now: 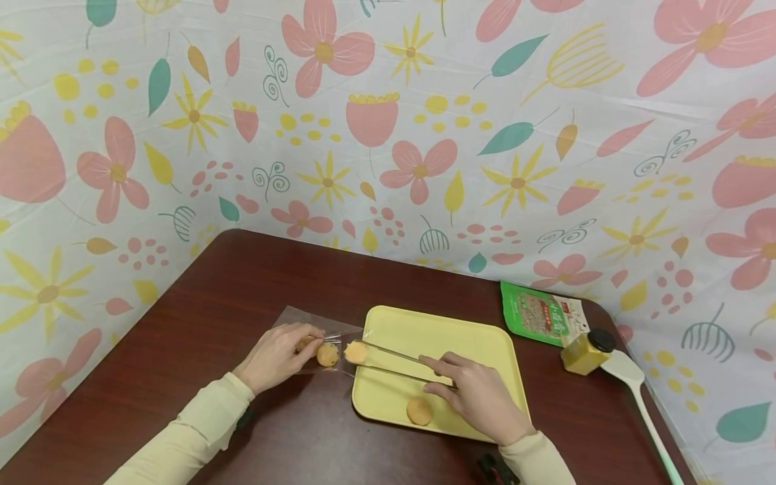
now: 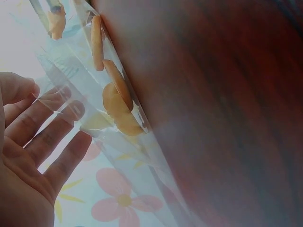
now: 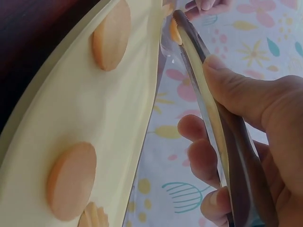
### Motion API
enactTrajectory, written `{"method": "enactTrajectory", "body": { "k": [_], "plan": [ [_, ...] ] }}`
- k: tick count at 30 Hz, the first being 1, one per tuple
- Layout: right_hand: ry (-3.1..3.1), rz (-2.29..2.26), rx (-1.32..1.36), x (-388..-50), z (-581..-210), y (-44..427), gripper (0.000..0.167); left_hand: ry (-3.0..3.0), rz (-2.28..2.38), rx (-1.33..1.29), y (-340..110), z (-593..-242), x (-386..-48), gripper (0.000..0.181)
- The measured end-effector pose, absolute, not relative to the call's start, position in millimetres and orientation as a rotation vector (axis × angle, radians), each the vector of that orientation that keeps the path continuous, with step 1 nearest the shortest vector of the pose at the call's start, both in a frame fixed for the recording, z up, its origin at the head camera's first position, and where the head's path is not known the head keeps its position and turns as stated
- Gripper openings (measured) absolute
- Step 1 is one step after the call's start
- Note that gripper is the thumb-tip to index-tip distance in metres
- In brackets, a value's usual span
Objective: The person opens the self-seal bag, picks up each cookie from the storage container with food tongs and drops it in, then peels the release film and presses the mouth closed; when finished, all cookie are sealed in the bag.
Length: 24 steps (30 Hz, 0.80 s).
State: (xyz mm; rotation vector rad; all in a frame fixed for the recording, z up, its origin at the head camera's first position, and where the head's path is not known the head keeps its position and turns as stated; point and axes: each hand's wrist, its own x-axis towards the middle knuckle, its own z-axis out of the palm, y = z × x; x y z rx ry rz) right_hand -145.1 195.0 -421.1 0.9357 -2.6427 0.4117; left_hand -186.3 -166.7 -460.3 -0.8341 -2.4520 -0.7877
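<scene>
My left hand (image 1: pixel 281 353) pinches the edge of a clear plastic bag (image 1: pixel 297 316) on the table. Round golden cookies lie inside it, one cookie (image 1: pixel 328 355) near my fingertips; the left wrist view shows several, with one cookie (image 2: pixel 117 106) at the bag's lower side. My right hand (image 1: pixel 481 394) grips metal tongs (image 3: pixel 234 142), whose tips hold a cookie (image 1: pixel 356 352) between the bag's mouth and the left rim of a yellow tray (image 1: pixel 436 330). A flat cookie (image 1: pixel 419 411) lies on the tray; the right wrist view shows another cookie (image 3: pixel 71 182) there.
At the table's back right lies a green food packet (image 1: pixel 533 315). Close by stands a yellow bottle (image 1: pixel 583 353) with a black cap, touching or near a white long-handled utensil (image 1: pixel 624 367). A dark object (image 1: pixel 497 468) sits by my right sleeve. Patterned cloth (image 1: pixel 418 172) hangs behind the table.
</scene>
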Motion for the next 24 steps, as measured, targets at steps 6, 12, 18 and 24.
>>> {"method": "enactTrajectory", "body": {
  "k": [6,12,18,24],
  "plan": [
    [-2.635,0.422,0.938,-148.1,-419.8,189.3,0.041,-2.45,-0.769,-0.835,-167.1,-460.8,-186.2,0.011],
    [-2.667,0.409,0.93,-147.9,-419.6,187.6,0.041,-2.456,-0.762,-0.825,-166.9,-460.8,-185.9,0.01],
    [-2.703,0.394,0.913,-146.0,-419.2,188.9,0.042,-2.461,-0.769,-0.819,-166.9,-460.5,-185.8,0.011],
    [-2.725,0.383,0.904,-145.4,-417.6,189.9,0.042,-2.464,-0.761,-0.818,-167.8,-461.4,-186.7,0.011]
  ]
}}
